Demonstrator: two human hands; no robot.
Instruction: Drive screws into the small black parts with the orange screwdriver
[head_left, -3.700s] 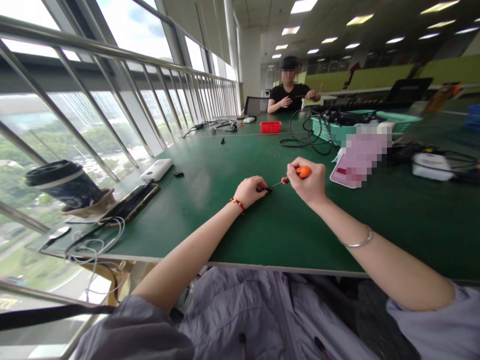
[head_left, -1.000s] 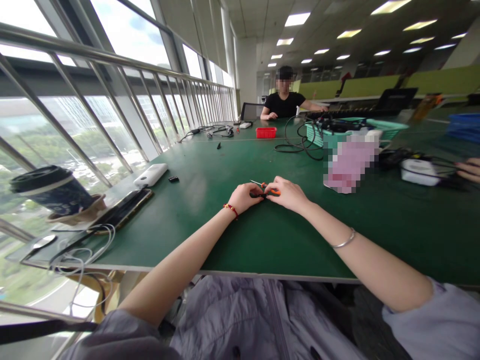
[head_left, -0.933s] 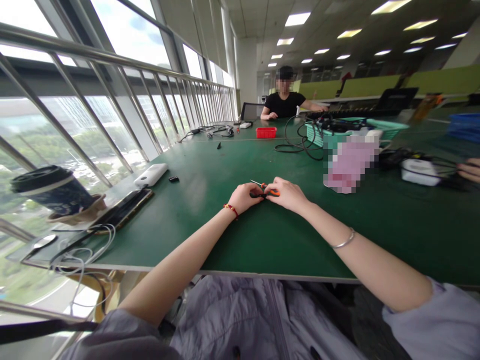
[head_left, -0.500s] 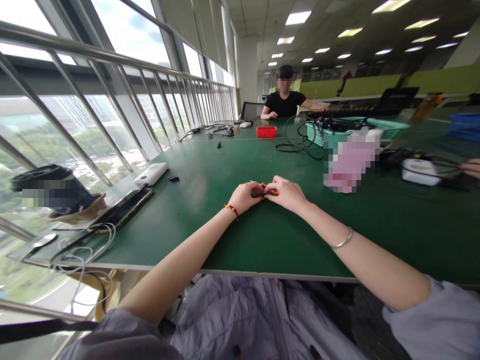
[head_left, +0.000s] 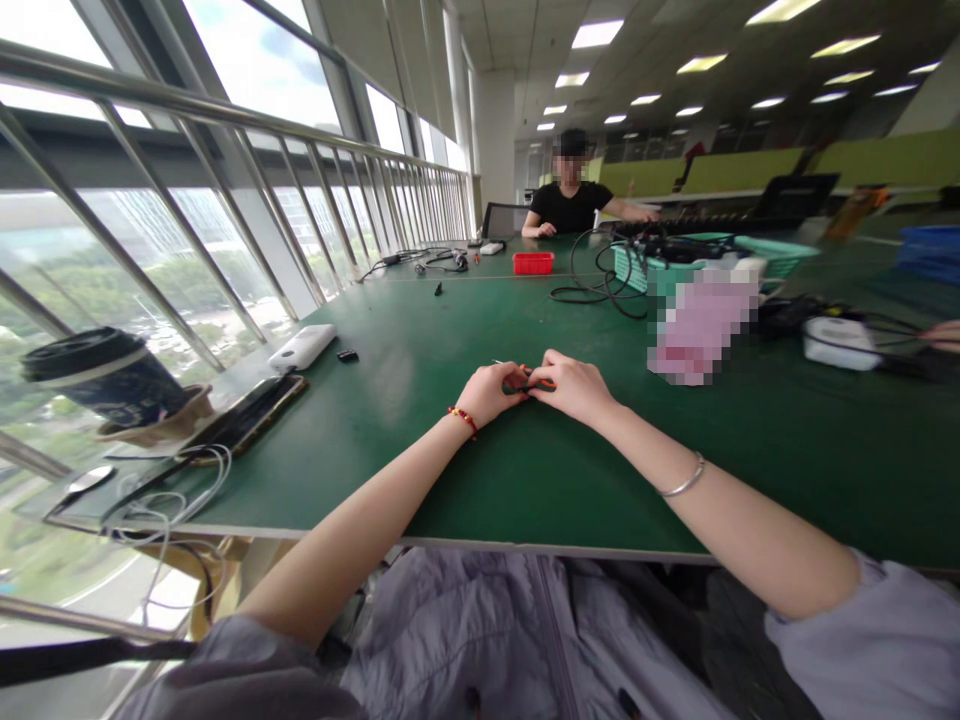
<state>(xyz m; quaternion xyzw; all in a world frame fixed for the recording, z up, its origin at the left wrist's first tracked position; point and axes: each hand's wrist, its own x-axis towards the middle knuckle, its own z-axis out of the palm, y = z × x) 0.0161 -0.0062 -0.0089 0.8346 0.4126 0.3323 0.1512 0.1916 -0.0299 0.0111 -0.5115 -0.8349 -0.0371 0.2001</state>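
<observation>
Both my hands rest together on the green table (head_left: 570,460), fingertips meeting. My left hand (head_left: 491,392) is closed around a small black part (head_left: 514,388) that barely shows between the fingers. My right hand (head_left: 574,385) is curled over an orange-handled screwdriver (head_left: 541,380), which lies low between the two hands. Its thin metal shaft pokes out toward the far left past my left fingers. Most of the tool and the part are hidden by my fingers.
At the left edge stand a dark lidded cup (head_left: 101,375), a phone (head_left: 251,412), white cables (head_left: 180,490) and a white power bank (head_left: 302,347). A pink blurred item (head_left: 701,325), green baskets (head_left: 675,255) and black cables lie at right. A person in black (head_left: 571,200) sits at the far end, behind a red tray (head_left: 533,262).
Since 3.7 s ago my right hand has lowered the screwdriver from an upright grip down flat beside my left hand. Over the last second both hands stay almost still.
</observation>
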